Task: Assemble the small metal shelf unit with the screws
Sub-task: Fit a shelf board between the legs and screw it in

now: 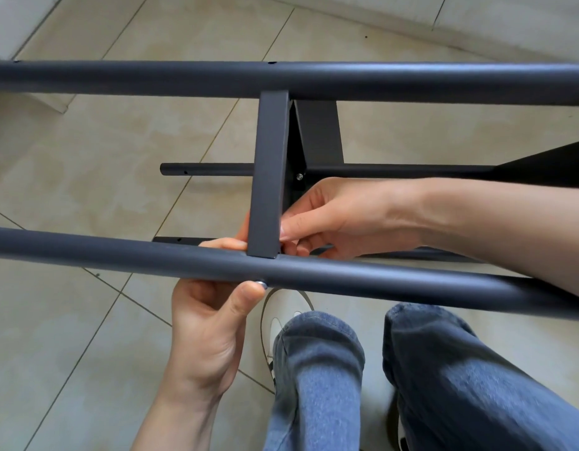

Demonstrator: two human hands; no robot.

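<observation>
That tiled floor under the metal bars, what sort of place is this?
Probably a room in a home, not a workshop: beige floor tiles, a pale wall base, and a person in jeans assembling the frame on the floor, with no workbench in view.

A person's left hand [213,320] presses a screw [261,283] into the near tube [119,255] while the right hand [340,219] pinches the crossbar [270,174] above a tiled floor [86,157].

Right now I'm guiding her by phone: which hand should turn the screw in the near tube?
Left. Its thumb and finger already pinch the small silver screw head under the near dark grey metal tube, while the right hand steadies the flat grey crossbar.
</observation>
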